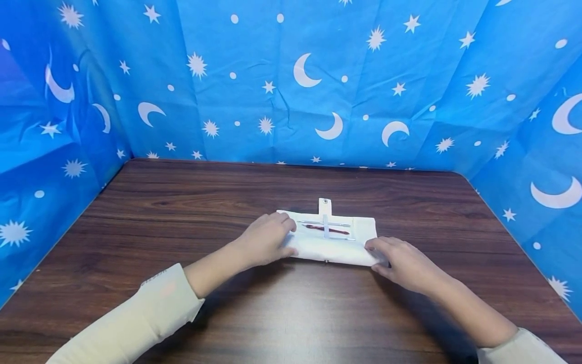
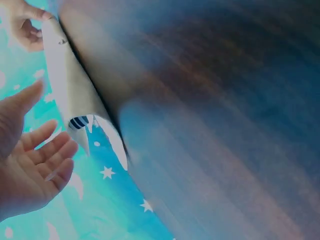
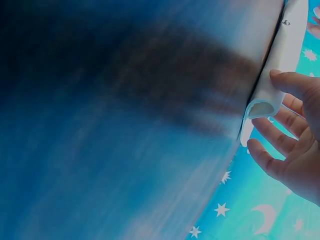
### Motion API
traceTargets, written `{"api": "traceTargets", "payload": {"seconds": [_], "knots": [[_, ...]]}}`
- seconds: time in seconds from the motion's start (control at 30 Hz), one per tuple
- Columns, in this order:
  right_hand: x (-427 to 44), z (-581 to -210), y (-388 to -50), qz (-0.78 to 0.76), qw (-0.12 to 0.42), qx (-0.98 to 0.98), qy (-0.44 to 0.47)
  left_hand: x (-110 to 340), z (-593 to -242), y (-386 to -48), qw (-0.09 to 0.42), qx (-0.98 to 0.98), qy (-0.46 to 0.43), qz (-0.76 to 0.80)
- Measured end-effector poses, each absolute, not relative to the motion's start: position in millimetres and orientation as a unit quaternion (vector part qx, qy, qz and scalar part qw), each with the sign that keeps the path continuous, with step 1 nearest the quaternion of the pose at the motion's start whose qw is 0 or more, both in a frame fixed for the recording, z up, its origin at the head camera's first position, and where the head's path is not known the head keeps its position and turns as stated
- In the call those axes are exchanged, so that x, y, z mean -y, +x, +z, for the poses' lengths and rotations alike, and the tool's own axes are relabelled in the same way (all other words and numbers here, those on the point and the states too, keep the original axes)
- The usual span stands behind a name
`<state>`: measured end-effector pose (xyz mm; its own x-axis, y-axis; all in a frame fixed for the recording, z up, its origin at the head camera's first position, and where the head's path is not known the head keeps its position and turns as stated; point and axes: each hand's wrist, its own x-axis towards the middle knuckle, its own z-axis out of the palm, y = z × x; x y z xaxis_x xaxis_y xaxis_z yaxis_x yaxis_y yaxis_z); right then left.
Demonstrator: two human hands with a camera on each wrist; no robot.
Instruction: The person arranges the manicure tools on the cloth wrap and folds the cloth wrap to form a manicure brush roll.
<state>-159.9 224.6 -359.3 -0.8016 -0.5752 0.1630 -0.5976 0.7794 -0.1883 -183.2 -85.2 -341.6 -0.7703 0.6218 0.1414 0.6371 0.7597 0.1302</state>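
A white fabric tool roll (image 1: 334, 251) lies on the table, its near part folded over. On its far part, slim metal tools (image 1: 338, 223) and a dark red-handled tool (image 1: 328, 229) sit under a pale band (image 1: 326, 226). A snap tab (image 1: 325, 206) sticks out from the far edge. At the roll's left end is my left hand (image 1: 270, 238); the left wrist view has its fingers (image 2: 50, 150) spread beside the curled end, gripping nothing. My right hand (image 1: 404, 263) pinches the right end, thumb on the fold and fingers behind, as the right wrist view shows.
The brown wood-grain table (image 1: 182, 202) reaches out on all sides of the roll. Blue cloth (image 1: 254, 101) with white moons and stars hangs along the back and both sides. Pale sleeves (image 1: 136, 318) cover the forearms.
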Motion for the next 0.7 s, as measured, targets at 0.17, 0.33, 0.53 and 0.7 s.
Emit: {"api": "traceTargets", "payload": {"seconds": [0.17, 0.33, 0.53, 0.7], "knots": [[-225.0, -359.7, -160.1, 0.120, 0.029, 0.947, 0.296, 85.2, -346.9, -177.7, 0.004, 0.936, -0.347, -0.051], [-226.3, -360.2, -161.0, 0.124, 0.019, 0.949, 0.290, 85.2, -351.7, -178.3, -0.001, 0.936, -0.346, -0.069], [-227.1, -359.5, -161.7, 0.129, 0.011, 0.950, 0.284, 86.9, -352.0, -179.6, 0.001, 0.932, -0.351, -0.090], [-228.4, -356.6, -163.1, 0.156, 0.006, 0.945, 0.288, 89.3, -350.3, -179.9, -0.005, 0.931, -0.347, -0.111]]}}
